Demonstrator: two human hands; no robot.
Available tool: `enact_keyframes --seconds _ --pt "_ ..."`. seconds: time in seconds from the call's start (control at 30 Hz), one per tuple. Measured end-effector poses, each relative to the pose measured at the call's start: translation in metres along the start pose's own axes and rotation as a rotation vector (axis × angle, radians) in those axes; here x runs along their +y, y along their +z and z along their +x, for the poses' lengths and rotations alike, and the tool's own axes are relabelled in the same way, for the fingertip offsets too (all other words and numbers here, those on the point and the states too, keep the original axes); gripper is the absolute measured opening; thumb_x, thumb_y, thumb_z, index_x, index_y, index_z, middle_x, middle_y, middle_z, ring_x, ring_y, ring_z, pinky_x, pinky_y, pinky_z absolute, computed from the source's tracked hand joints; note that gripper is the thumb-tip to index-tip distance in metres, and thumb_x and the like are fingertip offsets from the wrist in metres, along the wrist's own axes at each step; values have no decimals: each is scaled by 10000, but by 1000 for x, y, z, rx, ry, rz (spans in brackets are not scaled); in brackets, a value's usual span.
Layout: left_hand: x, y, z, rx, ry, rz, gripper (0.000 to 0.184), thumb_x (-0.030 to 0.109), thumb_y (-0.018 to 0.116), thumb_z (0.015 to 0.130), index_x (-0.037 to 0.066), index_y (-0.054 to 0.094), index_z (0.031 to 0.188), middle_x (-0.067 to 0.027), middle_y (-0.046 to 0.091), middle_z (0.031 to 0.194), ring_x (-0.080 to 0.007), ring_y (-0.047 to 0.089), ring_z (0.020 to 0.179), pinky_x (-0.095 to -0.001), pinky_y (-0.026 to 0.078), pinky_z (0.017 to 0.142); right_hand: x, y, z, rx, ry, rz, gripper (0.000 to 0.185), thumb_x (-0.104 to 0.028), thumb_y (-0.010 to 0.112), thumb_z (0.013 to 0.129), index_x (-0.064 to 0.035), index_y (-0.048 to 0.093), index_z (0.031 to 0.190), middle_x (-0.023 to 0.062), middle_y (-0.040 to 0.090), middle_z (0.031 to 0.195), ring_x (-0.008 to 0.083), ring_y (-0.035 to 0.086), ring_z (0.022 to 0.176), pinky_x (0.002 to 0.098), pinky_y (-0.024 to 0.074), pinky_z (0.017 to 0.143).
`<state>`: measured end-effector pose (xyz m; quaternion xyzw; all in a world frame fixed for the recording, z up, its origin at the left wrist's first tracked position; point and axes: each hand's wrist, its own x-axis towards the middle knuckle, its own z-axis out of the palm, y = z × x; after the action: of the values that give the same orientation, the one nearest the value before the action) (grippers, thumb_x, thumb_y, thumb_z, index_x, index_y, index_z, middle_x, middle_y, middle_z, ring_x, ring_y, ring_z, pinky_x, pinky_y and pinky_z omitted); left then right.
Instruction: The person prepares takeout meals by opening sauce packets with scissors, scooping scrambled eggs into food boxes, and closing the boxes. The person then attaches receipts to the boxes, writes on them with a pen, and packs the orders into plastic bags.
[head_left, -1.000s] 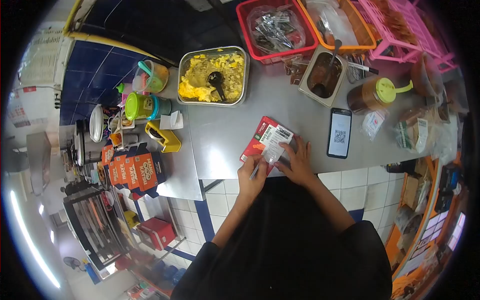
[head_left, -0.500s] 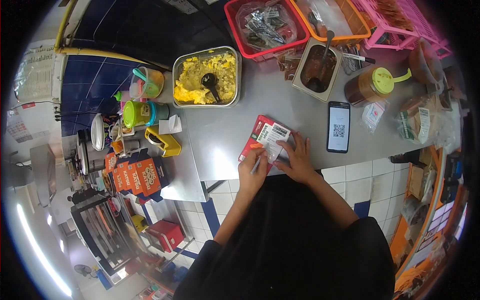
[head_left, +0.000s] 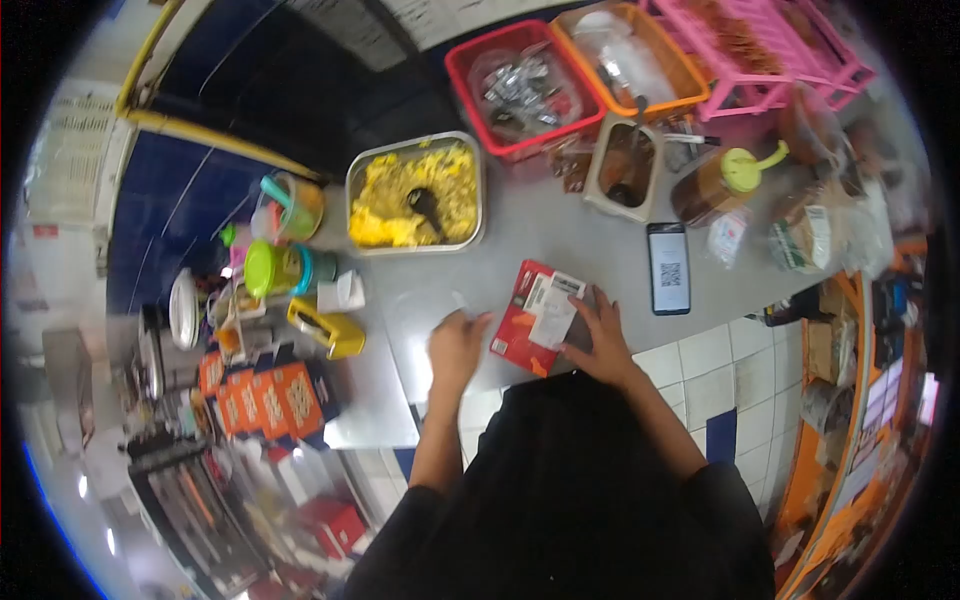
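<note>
A flat red printed box point(head_left: 518, 342) lies on the steel counter in front of me, with a white printed label point(head_left: 553, 318) on its upper face. My right hand point(head_left: 607, 345) rests at the box's right edge, fingers stretched out and touching the label side. Left of the box, apart from it, my left hand point(head_left: 456, 350) hovers over the counter with its fingers curled in. Whatever it may hold is hidden and blurred. A phone point(head_left: 669, 270) showing a QR code lies to the right of the box.
A metal tray point(head_left: 480, 215) of yellow food with a black scoop stands behind. Sauce container point(head_left: 650, 170), jug point(head_left: 705, 190), red basket point(head_left: 590, 120) and orange basket point(head_left: 695, 90) line the back right. A yellow holder point(head_left: 345, 338) and orange boxes point(head_left: 298, 400) are left.
My left hand has moved left, off the box, where it had a thin stick-like thing in its fingers. My right hand stays at the box's right side. The view has shifted slightly.
</note>
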<state>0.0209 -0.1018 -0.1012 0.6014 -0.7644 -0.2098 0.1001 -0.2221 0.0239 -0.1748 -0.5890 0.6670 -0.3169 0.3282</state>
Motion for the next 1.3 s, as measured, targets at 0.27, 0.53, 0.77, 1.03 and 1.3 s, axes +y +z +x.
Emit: enact_keyframes --seconds 0.27,0.53,0.77,1.03,1.3 --pt "-16 13 12 26 149 58 762 616 634 885 41 558 1380 -297 541 1349 -474 550 1210 -528 482 981 -13 -53 -64 73 270 240 634 -367 715 918 -47 502 1421 231 567 1355 340 573 1234 430 444 1059" --pt "94 108 -32 32 324 229 839 602 587 898 128 364 1553 -331 200 1593 -583 357 1326 -670 430 982 80 -236 -120 1162 399 192 355 -281 653 1000 9 644 1205 73 716 1007 132 658 919 290 517 834" --pt "134 169 -7 272 175 349 854 636 536 925 116 332 1571 -305 198 1616 -559 399 1314 -609 433 1015 267 -499 -159 1523 343 -99 283 -247 586 1036 15 638 1130 104 723 940 165 683 894 308 521 826" --pt "161 161 -21 263 50 308 805 585 369 1025 -27 319 1545 -312 286 1583 -493 307 1439 -538 278 1174 513 -707 -119 547 833 -529 263 -289 646 947 -73 676 1094 143 748 979 306 731 917 426 568 791" --pt "288 200 -101 749 -460 -7 728 532 377 1064 -91 422 1437 -316 433 1458 -437 435 1338 -507 334 1146 526 -749 -103 49 838 -862 305 -382 753 823 -115 751 971 118 756 994 294 730 950 440 577 786"
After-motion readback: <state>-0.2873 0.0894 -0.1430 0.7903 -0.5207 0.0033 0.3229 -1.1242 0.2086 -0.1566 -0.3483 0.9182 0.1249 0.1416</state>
